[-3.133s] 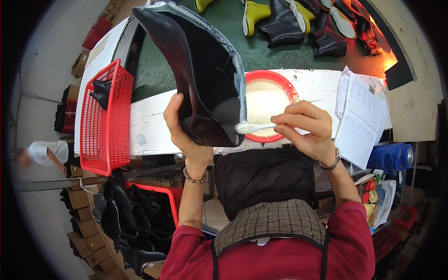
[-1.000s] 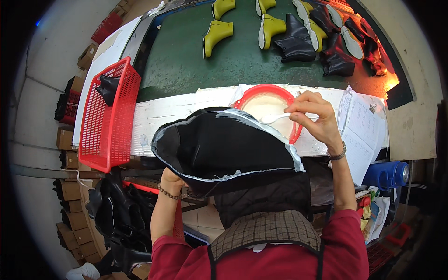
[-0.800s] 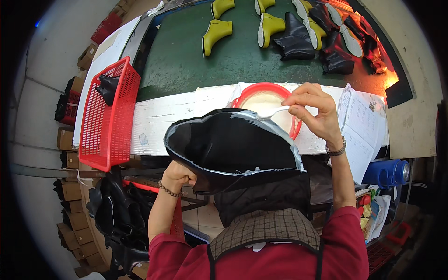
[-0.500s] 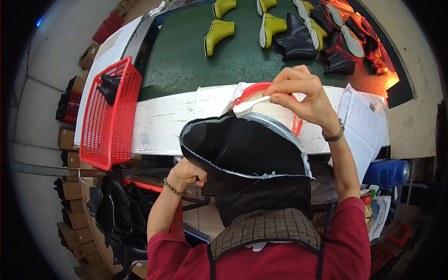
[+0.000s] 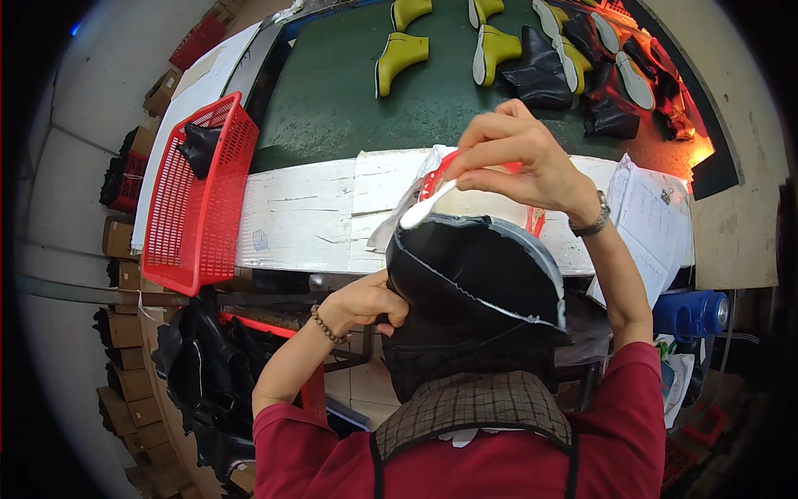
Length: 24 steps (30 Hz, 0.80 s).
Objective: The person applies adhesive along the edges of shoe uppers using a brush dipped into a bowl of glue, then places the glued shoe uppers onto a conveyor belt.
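Note:
My left hand is closed on the near left side of a black boot upper, holding it in front of the white bench edge. The upper's wide opening faces up, with a pale whitish band along its far rim and a light seam crossing the inside. Between the thumb and fingers of my right hand is a small white brush. Its head is at the far left of the rim; whether the bristles touch cannot be seen. Partly hidden behind the upper and my right hand, a red-rimmed bowl holds something cream-coloured.
A red plastic basket with a black piece inside stands at left. Yellow boot lasts and black boots lie on the green conveyor. Papers and a blue jug are at right. Black uppers hang lower left.
The upper has turned and its left end has swung right, with my left hand following. My right hand and the brush have moved a little left and nearer along the rim.

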Motion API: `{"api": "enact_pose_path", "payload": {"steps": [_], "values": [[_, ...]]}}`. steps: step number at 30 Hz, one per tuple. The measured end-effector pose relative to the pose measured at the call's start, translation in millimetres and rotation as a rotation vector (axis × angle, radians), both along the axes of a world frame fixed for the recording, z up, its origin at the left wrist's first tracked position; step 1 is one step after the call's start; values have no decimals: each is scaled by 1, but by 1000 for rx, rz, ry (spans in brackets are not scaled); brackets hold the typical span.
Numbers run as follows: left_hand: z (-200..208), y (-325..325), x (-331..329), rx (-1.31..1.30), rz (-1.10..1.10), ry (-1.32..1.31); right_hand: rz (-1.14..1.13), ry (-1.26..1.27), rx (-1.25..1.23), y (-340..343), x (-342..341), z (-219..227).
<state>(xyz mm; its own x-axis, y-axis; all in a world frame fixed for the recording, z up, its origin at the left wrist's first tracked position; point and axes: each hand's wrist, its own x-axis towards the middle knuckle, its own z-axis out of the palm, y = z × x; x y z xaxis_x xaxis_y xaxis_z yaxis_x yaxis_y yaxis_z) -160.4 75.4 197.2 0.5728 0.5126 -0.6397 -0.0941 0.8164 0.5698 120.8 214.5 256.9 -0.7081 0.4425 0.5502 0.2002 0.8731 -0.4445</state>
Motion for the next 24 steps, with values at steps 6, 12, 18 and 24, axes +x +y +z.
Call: {"api": "enact_pose_path", "payload": {"steps": [6,12,18,24], "values": [[0,0,-16,27,114,35,-71,68,-7,7,17,-10],[6,19,-24,130,332,-267,-490,509,-372,19,57,-84],[-16,118,-20,185,445,-404,-871,814,-736,26,100,-195],[7,238,39,198,409,-587,-849,927,-744,32,95,-207]]}}
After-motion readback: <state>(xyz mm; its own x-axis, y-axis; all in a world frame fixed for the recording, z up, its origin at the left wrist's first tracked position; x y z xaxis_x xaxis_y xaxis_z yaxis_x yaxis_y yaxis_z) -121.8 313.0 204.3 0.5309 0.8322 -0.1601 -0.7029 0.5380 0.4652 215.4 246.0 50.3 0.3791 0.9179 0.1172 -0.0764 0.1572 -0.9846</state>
